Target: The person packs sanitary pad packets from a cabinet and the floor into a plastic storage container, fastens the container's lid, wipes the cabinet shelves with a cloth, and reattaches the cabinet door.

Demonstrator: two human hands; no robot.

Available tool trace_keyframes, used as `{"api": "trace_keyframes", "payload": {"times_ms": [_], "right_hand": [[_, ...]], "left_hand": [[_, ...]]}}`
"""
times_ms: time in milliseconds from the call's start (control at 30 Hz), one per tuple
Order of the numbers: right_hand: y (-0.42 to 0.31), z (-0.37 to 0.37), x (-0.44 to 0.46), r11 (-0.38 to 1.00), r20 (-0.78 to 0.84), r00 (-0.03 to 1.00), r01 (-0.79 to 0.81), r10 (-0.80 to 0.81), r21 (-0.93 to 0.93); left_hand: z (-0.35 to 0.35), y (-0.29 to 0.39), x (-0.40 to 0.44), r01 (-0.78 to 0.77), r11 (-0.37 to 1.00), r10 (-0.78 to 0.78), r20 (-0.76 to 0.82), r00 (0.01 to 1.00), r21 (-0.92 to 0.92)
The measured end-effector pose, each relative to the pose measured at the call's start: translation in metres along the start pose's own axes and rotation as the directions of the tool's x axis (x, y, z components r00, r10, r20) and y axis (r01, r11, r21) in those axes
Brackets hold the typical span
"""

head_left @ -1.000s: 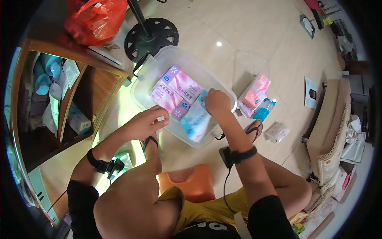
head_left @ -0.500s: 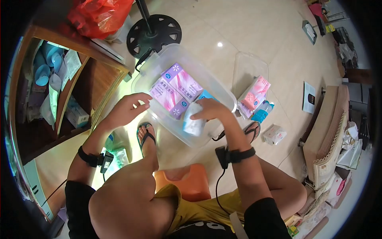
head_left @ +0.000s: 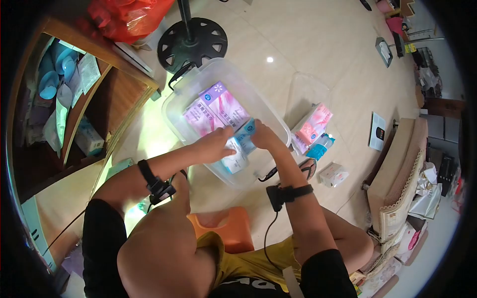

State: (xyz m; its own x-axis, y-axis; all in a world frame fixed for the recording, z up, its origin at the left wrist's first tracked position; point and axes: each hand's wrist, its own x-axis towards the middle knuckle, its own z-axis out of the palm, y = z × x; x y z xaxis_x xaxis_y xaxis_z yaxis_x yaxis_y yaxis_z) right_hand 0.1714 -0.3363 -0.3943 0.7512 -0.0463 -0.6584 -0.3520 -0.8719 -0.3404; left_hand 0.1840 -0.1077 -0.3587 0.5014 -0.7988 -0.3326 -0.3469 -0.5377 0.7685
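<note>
Blue pack (head_left: 244,133): being pinched inside clear bin (head_left: 261,160) by nearly closed right hand (head_left: 265,135) at three o'clock; being flanked at nine by half-curled left hand (head_left: 214,145), hold unclear.

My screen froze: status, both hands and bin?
Left hand at blue-and-white pack, right hand at blue pack, both over clear bin. Grips unclear. Purple-and-pink packs alongside; no obstruction seen.
</note>
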Motion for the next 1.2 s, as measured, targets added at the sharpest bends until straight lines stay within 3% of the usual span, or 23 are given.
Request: {"api": "trace_keyframes", "payload": {"times_ms": [67,100,167,233,267,300,367,400,467,500,567,633,733,800,833,900,933,967,1000,1033,1100,1167,1200], "right_hand": [[0.002,0.004,0.004,0.995,0.037,0.999,-0.035,0.039,-0.095],[0.002,0.006,0.007,0.980,0.072,0.994,-0.064,0.078,-0.186],[-0.012,-0.008,-0.004,0.977,0.077,0.993,-0.077,0.095,-0.200],[-0.016,-0.012,-0.008,0.974,0.076,0.991,-0.093,0.111,-0.209],[-0.013,-0.007,-0.010,0.970,0.003,1.000,-0.019,0.021,-0.242],[-0.010,-0.001,-0.013,0.959,-0.068,0.995,0.048,-0.070,-0.279],[-0.012,0.007,-0.021,0.972,-0.156,0.984,0.049,-0.087,-0.230],[-0.013,0.008,-0.022,0.982,-0.238,0.966,0.058,-0.102,-0.182],[-0.030,-0.015,-0.037,0.980,-0.191,0.981,0.004,-0.043,-0.197],[-0.038,-0.027,-0.045,0.976,-0.145,0.989,-0.051,0.020,-0.212],[-0.040,-0.037,-0.052,0.967,-0.161,0.987,-0.049,0.009,-0.249],[-0.028,-0.034,-0.050,0.957,-0.186,0.983,-0.048,-0.006,-0.286],[0.000,-0.019,-0.036,0.951,-0.058,0.998,-0.032,0.015,-0.309],[-0.001,-0.017,-0.038,0.971,-0.116,0.993,-0.002,-0.026,-0.238],[-0.005,-0.017,-0.044,0.973,-0.109,0.993,0.009,-0.035,-0.231],[-0.018,-0.016,-0.056,0.953,-0.080,0.978,0.167,-0.193,-0.254],[-0.011,0.000,-0.045,0.941,0.085,0.986,0.163,-0.144,-0.296],[-0.031,0.005,-0.052,0.877,0.111,0.994,0.040,0.016,-0.478],[-0.029,0.026,-0.042,0.778,0.027,0.999,0.000,0.021,-0.628],[-0.025,0.032,-0.039,0.791,0.019,1.000,0.020,-0.011,-0.611],[-0.021,0.027,-0.042,0.845,-0.008,0.998,0.044,-0.057,-0.533],[-0.028,0.005,-0.051,0.901,0.022,0.999,0.050,-0.045,-0.431],[-0.028,-0.001,-0.055,0.919,-0.008,0.995,0.084,-0.094,-0.386]], "left_hand": [[-0.004,0.001,0.015,0.300,0.932,-0.255,0.220,0.942,-0.202],[0.001,-0.002,0.018,0.299,0.932,-0.255,0.215,0.943,-0.203],[0.014,-0.010,0.020,0.261,0.953,-0.285,0.159,0.945,0.151],[0.014,-0.010,0.022,0.323,0.934,-0.347,0.165,0.923,0.154],[0.013,-0.009,0.023,0.384,0.910,-0.408,0.178,0.896,0.155],[0.013,-0.013,0.024,0.379,0.912,-0.404,0.179,0.897,0.159],[0.008,-0.023,0.027,0.374,0.922,-0.327,0.319,0.890,-0.099],[0.012,-0.024,0.027,0.372,0.923,-0.325,0.317,0.891,-0.099],[0.010,-0.002,0.018,0.338,0.939,-0.327,0.130,0.936,-0.069],[0.013,0.010,0.015,0.337,0.939,-0.326,0.128,0.936,-0.069],[0.026,0.033,0.006,0.057,0.946,-0.030,-0.089,0.996,0.318],[0.035,0.033,0.004,0.063,0.948,-0.069,0.009,0.998,0.312],[0.050,0.007,0.013,0.010,0.984,0.009,-0.111,0.994,0.176],[0.044,-0.007,0.019,0.058,0.980,-0.068,0.049,0.996,0.192],[0.054,-0.021,0.023,0.070,0.978,-0.082,0.051,0.995,0.196],[0.069,-0.053,0.032,-0.182,0.974,0.172,0.084,0.982,0.133],[0.063,-0.050,0.035,-0.095,0.988,0.079,0.131,0.988,0.122],[0.059,-0.047,0.037,0.009,0.994,-0.030,0.182,0.983,0.113],[0.040,-0.027,0.027,0.050,0.984,-0.065,0.083,0.994,0.174],[0.009,-0.005,0.015,0.079,0.968,-0.077,-0.017,0.997,0.238],[-0.035,-0.020,-0.008,-0.011,0.990,-0.012,-0.160,0.987,-0.141],[-0.102,-0.033,-0.077,0.265,0.900,-0.283,-0.004,0.959,-0.345],[-0.117,-0.053,-0.120,0.292,0.824,-0.361,-0.053,0.931,-0.485]]}}
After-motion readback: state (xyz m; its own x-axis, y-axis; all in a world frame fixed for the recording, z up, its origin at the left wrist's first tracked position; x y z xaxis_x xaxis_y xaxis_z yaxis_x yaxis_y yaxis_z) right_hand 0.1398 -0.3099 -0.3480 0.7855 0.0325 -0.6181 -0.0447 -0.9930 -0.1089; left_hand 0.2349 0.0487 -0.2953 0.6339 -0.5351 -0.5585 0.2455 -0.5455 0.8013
